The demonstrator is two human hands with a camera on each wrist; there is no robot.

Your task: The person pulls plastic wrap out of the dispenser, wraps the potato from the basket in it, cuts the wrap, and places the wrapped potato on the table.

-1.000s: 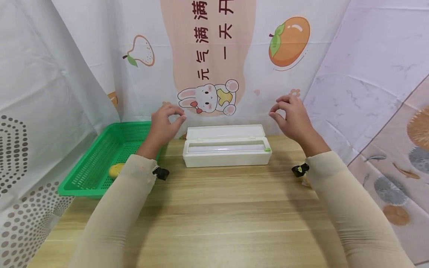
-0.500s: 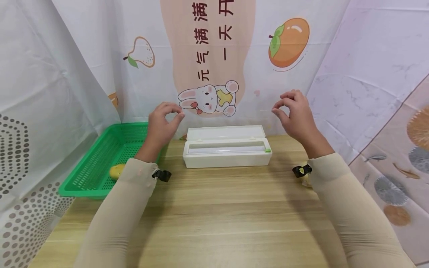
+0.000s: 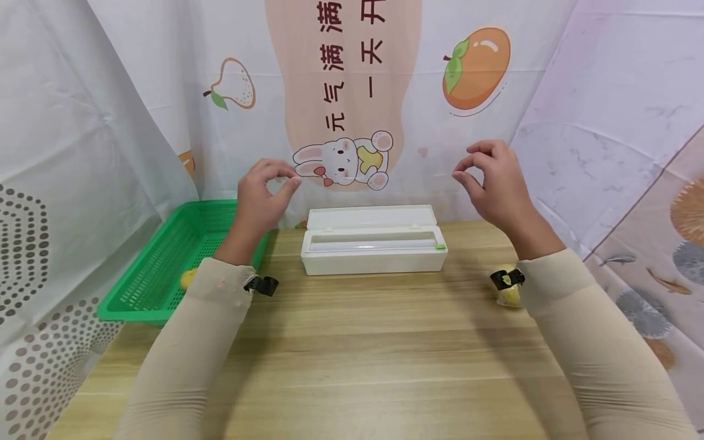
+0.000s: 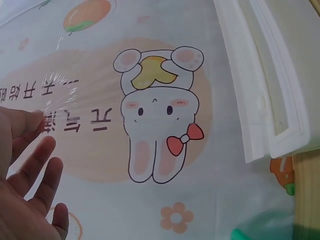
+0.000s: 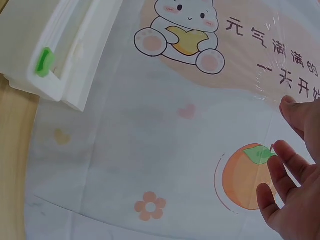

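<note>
Between my raised hands stretches a sheet of clear cling film [image 4: 61, 97], nearly invisible except for glossy creases by the fingertips in both wrist views. My left hand [image 3: 260, 197] pinches one side of it between thumb and forefinger. The other side is pinched by my right hand [image 3: 497, 183], its remaining fingers loosely bent. Below and between the hands, a white cling film dispenser [image 3: 374, 264] stands on the table with its lid [image 3: 371, 217] tipped back. A white roll [image 3: 374, 245] lies inside, and a green slider [image 3: 440, 247] sits at its right end.
A green plastic basket [image 3: 128, 315] stands at the left, with a yellow fruit-like thing [image 3: 188, 279] inside, partly behind my left sleeve. Beside my right cuff, a yellow wrapped item [image 3: 510, 297] lies on the wooden table [image 3: 374, 342]. A printed curtain [image 3: 429, 55] hangs close behind the dispenser.
Both hands have risen a little and drawn apart, the right one moving farther right. More of the yellow item beside the right cuff shows now. The dispenser has stayed put.
</note>
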